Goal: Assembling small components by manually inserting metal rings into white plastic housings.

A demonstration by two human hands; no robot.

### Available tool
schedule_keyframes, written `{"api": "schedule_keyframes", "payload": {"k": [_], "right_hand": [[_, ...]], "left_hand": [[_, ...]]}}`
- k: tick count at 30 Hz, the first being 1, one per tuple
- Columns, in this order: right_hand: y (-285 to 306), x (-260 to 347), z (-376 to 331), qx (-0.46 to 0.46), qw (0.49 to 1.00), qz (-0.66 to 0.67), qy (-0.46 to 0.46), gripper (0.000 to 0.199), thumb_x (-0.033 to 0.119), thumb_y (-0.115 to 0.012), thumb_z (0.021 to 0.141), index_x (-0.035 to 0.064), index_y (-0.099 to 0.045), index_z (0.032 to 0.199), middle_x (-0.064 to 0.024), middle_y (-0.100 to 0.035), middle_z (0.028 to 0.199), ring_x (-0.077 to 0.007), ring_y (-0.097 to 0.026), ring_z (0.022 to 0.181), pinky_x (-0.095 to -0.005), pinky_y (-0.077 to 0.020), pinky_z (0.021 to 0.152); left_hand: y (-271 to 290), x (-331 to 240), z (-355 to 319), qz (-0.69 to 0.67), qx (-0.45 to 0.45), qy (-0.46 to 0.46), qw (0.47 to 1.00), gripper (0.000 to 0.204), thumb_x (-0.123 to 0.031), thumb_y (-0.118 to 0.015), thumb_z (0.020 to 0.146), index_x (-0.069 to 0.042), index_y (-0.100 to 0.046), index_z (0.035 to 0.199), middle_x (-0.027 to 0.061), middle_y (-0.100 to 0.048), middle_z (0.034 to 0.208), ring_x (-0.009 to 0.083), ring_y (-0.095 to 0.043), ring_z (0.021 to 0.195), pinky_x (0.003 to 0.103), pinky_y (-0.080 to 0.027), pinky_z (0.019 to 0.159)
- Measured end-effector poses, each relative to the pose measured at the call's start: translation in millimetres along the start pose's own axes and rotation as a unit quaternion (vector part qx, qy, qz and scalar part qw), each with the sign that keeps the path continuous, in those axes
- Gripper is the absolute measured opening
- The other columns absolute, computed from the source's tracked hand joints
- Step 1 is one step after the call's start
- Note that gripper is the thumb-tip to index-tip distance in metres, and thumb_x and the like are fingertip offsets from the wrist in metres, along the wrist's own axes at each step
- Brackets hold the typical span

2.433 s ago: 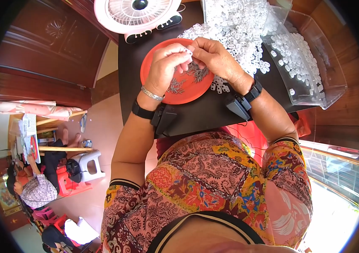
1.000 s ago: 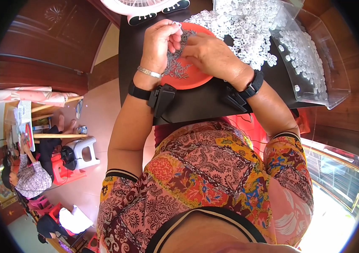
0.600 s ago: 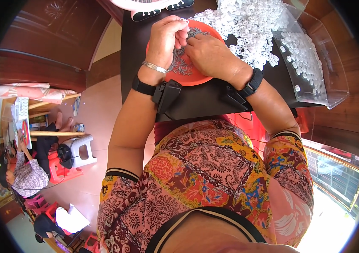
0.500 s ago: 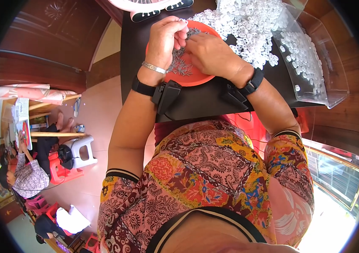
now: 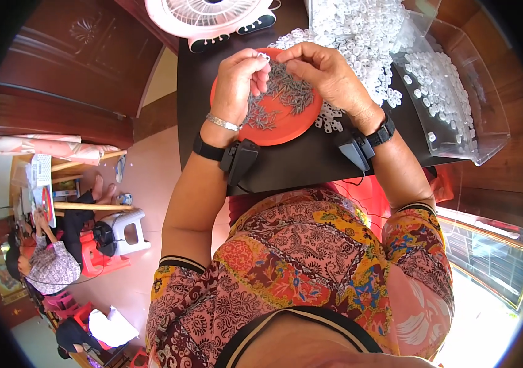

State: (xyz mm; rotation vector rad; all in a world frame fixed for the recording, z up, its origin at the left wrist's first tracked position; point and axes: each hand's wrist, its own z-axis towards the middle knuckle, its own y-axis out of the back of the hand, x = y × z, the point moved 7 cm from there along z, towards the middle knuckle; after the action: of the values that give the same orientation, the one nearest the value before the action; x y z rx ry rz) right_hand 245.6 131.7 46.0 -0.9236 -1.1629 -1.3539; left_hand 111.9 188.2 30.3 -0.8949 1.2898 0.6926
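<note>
Reddish-brown wood panels [image 5: 71, 61] are seen beside the dark surface [image 5: 304, 168] on which small parts are spread. Over its round red plate [image 5: 286, 132], the left hand [image 5: 235, 80] and the right hand [image 5: 329, 80] are held near each other, not touching. By the left, 1 small white clip [image 5: 264, 56] is pinched in the fingertips, above the plate's far edge. On the right, thumb and forefinger are brought close together; whether a nail is gripped between them cannot be told.

No nail can be made out in the pinched clip, so it is judged unfinished, though it is too small to be sure. Its long axis seems to be laid roughly left to right; which face is turned up cannot be read.

Below the hands, grey nails [image 5: 261, 116] are scattered on the plate, pointed every way. Beyond it to the right, loose clips [image 5: 359, 43] are heaped, so much appears left to be done. More white pieces [image 5: 439, 92] are gathered in a clear tub [image 5: 488, 153]; whether those are finished cannot be told. Farther off, a pink fan [image 5: 206, 21] is stood at far left.
</note>
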Motion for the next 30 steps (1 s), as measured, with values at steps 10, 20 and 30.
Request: {"api": "schedule_keyframes", "payload": {"k": [10, 20, 30], "right_hand": [[14.5, -1.5, 2.7, -0.04, 0.994, 0.096, -0.031, 0.016, 0.016, -0.059, 0.092, 0.0001, -0.063, 0.094, -0.002, -0.063, 0.08, -0.0072, -0.058, 0.074, -0.021, -0.0492, 0.071], [7.8, -1.3, 1.9, -0.027, 0.998, 0.065, -0.003, 0.02, 0.02, -0.061, 0.091, 0.0006, -0.063, 0.088, 0.0007, -0.06, 0.073, -0.0061, -0.053, 0.067, -0.0205, -0.0455, 0.064], [10.5, -3.0, 2.1, -0.04, 0.999, 0.023, 0.004, 0.02, 0.019, -0.06, 0.091, 0.0, -0.062, 0.086, 0.0006, -0.057, 0.069, -0.0061, -0.05, 0.065, -0.0213, -0.0435, 0.062]], "left_hand": [[-16.6, 1.0, -9.1, 0.053, 0.034, 0.003, 0.998, 0.019, -0.018, -0.054, 0.084, -0.005, -0.059, 0.071, -0.0001, -0.055, 0.061, 0.0071, -0.049, 0.05, 0.019, -0.034, 0.045], [-22.5, 0.9, -10.8, 0.097, 0.064, -0.005, 0.993, 0.019, -0.018, -0.052, 0.087, -0.004, -0.058, 0.076, 0.0006, -0.053, 0.063, 0.0072, -0.049, 0.053, 0.019, -0.035, 0.047], [-23.9, 1.0, -11.0, 0.111, 0.077, -0.009, 0.991, 0.021, -0.02, -0.051, 0.088, -0.004, -0.056, 0.075, 0.0004, -0.051, 0.063, 0.0071, -0.048, 0.054, 0.019, -0.035, 0.049]]}}
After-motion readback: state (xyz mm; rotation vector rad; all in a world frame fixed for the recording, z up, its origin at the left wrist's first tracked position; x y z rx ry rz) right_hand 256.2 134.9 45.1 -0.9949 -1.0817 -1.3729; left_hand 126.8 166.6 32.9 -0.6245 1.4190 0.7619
